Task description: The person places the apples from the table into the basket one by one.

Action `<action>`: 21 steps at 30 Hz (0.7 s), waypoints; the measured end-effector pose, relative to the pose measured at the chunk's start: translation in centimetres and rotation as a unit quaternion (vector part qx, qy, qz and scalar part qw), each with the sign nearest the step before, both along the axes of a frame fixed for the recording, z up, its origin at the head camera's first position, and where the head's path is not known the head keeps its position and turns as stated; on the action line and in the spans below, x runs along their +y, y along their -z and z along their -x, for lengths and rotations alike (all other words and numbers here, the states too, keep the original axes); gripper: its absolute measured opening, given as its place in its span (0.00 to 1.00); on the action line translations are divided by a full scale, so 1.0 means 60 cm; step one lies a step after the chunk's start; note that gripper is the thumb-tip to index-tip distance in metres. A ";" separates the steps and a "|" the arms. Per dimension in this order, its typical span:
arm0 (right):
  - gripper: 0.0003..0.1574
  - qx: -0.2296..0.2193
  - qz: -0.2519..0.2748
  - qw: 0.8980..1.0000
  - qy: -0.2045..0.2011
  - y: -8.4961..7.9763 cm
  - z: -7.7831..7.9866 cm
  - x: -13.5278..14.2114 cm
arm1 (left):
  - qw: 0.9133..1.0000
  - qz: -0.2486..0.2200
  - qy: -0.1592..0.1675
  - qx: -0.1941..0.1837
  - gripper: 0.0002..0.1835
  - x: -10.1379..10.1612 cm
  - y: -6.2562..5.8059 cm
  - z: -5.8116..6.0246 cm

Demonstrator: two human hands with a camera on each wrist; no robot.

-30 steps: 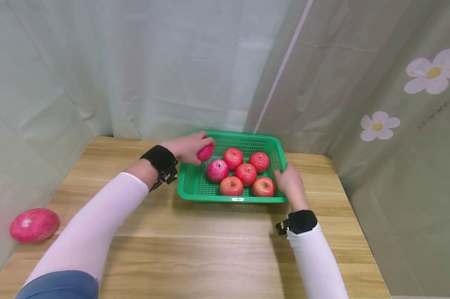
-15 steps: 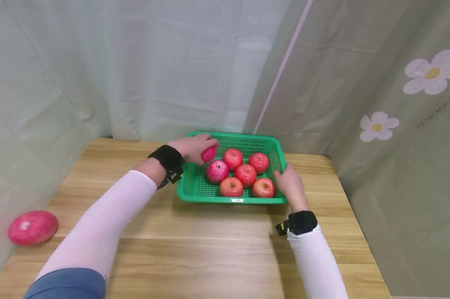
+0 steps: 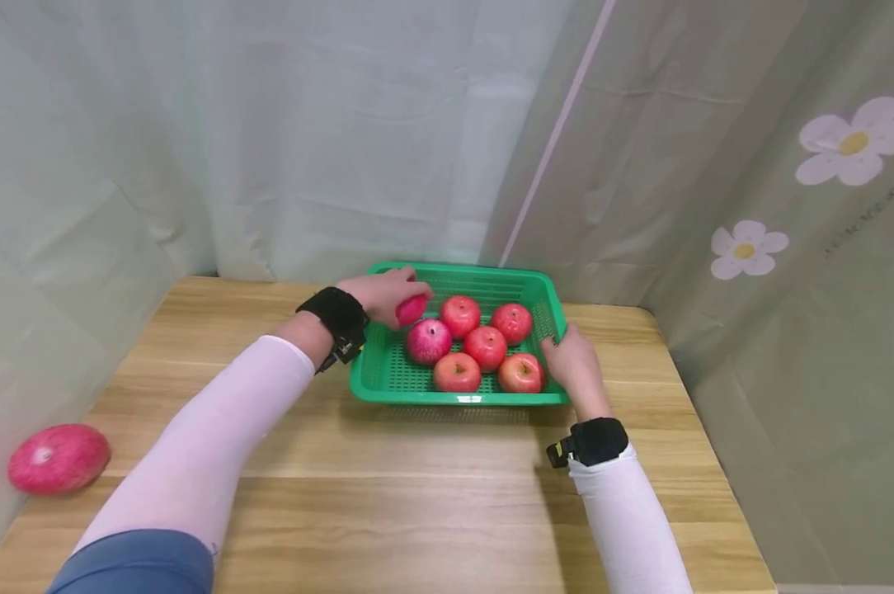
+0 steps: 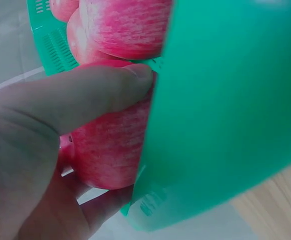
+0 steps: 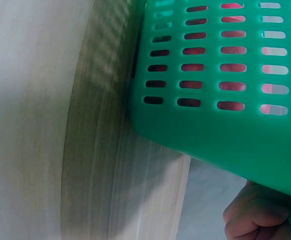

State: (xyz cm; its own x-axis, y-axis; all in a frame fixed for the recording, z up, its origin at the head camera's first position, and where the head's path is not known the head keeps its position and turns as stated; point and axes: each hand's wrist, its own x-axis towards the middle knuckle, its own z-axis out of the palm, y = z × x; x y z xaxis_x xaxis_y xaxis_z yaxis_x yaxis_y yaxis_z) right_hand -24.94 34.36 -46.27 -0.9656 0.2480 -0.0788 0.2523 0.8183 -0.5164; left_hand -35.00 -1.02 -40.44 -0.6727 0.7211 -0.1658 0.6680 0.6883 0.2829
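Observation:
A green perforated plastic basket [image 3: 425, 397] stands on the wooden table near the back curtain. My left hand [image 3: 382, 295] reaches over its left side and grips a streaked red apple [image 4: 110, 150] at the back left corner. The thumb lies across that apple in the left wrist view. Beside it sits a darker pink-red apple [image 3: 428, 341], and several lighter red apples [image 3: 486, 348] fill the middle and right of the basket. My right hand [image 3: 575, 363] holds the basket's right rim; its fingers are partly hidden in the right wrist view.
Another pink-red fruit [image 3: 59, 459], apple-like and stretched in the view, lies at the table's left edge beside the left forearm. A grey curtain [image 3: 358, 165] hangs behind and on both sides. Bare wood [image 3: 417, 503] extends in front of the basket.
My left hand has shifted a little to the right with its apple, farther in over the basket, then stayed nearly still. The right hand keeps its place on the rim.

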 end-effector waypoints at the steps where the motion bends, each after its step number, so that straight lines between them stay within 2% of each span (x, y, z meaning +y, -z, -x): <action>1: 0.39 0.004 -0.003 1.000 -0.001 0.000 0.000 -0.002 | 1.000 0.004 0.000 0.001 0.35 -0.002 0.001 0.001; 5: 0.38 0.006 -0.008 1.000 -0.005 0.004 0.001 -0.008 | 1.000 0.029 0.001 0.013 0.34 -0.004 0.003 -0.003; 14: 0.40 0.003 -0.007 1.000 -0.004 0.001 0.000 -0.003 | 0.995 0.094 -0.016 0.037 0.35 0.022 -0.018 -0.025; 21: 0.39 0.001 -0.006 1.000 0.001 0.001 -0.003 0.003 | 0.984 0.152 0.004 0.096 0.37 0.040 -0.020 -0.034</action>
State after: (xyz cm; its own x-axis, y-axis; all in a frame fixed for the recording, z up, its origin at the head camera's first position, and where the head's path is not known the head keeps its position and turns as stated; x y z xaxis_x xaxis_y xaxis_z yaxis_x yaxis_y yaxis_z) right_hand -24.76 34.53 -46.32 -0.9653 0.2507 -0.0737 0.2528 0.8242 -0.5068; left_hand -32.98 1.36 -39.25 -0.7066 0.6638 -0.2451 0.6955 0.7154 -0.0674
